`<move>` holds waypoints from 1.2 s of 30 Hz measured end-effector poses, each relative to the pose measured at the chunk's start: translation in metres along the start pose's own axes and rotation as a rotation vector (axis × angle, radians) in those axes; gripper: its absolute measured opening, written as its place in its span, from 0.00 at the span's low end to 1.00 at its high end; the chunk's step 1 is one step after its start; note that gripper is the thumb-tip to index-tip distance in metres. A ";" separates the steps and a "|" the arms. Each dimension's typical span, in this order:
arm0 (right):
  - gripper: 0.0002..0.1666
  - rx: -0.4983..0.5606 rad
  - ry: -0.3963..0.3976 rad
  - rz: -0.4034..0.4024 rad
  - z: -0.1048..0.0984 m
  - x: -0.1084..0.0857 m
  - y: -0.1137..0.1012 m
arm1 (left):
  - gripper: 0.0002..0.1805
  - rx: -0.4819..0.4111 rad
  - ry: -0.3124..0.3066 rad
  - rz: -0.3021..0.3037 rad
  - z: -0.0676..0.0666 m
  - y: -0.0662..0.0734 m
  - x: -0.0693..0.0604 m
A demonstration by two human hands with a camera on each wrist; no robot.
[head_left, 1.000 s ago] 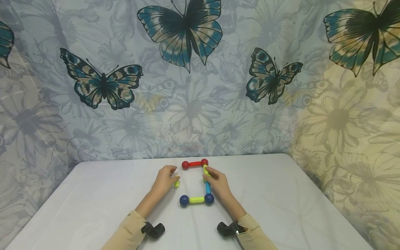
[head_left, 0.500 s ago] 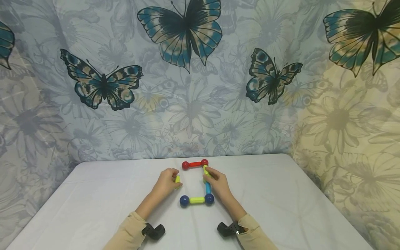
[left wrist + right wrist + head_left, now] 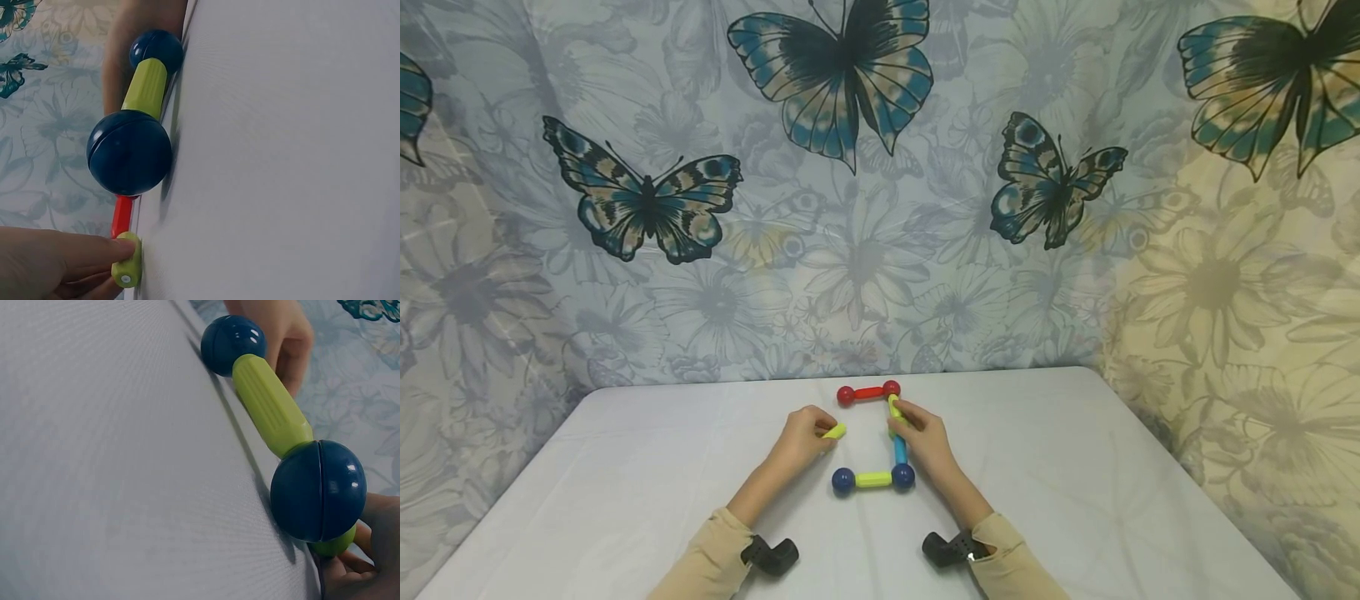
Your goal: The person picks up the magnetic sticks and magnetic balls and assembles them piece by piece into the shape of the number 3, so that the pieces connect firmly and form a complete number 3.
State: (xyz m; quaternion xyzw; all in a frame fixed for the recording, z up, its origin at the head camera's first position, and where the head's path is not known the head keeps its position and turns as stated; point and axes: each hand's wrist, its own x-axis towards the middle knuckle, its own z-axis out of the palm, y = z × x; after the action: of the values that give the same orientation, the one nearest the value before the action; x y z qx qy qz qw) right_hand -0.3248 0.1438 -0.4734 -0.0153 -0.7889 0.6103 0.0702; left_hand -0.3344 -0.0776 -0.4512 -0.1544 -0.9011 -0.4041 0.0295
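Observation:
My left hand (image 3: pixel 801 440) pinches a short yellow-green magnetic rod (image 3: pixel 836 432) between thumb and fingers; a small metal disc shows on its end in the left wrist view. My right hand (image 3: pixel 922 432) holds the yellow-green right side (image 3: pixel 893 407) of a frame of rods and balls, partly covering it. A round green piece (image 3: pixel 337 544) shows by those fingers in the right wrist view. Below it, a blue rod (image 3: pixel 900 451) runs to a dark blue ball (image 3: pixel 903 477). From there a yellow-green rod (image 3: pixel 873 480) leads to another dark blue ball (image 3: pixel 843 481). The frame's left side is open.
At the far end, a red rod (image 3: pixel 869 392) joins two red balls, the left one (image 3: pixel 846 396) and the right one (image 3: pixel 891 388). Everything lies on a white-covered table (image 3: pixel 625 467). Behind it hangs a butterfly-patterned cloth (image 3: pixel 865 250).
My left hand has shifted slightly right and nearer the frame. The rod in it has turned from nearly lengthwise to slanting, pointing right. My right hand stays in place.

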 end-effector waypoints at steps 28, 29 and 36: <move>0.25 -0.015 0.006 -0.001 0.000 0.000 -0.001 | 0.13 0.055 -0.020 0.206 0.011 0.007 0.005; 0.25 -0.016 0.006 0.000 0.000 0.000 -0.001 | 0.13 0.056 -0.024 0.210 0.011 0.007 0.006; 0.24 -0.031 0.002 -0.005 0.000 -0.001 0.000 | 0.13 0.053 -0.044 0.222 0.016 0.009 0.008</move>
State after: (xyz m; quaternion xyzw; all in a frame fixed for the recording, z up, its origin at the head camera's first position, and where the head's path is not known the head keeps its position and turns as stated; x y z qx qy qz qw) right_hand -0.3242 0.1440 -0.4735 -0.0152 -0.7981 0.5980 0.0723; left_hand -0.3380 -0.0583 -0.4546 -0.2615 -0.8892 -0.3708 0.0584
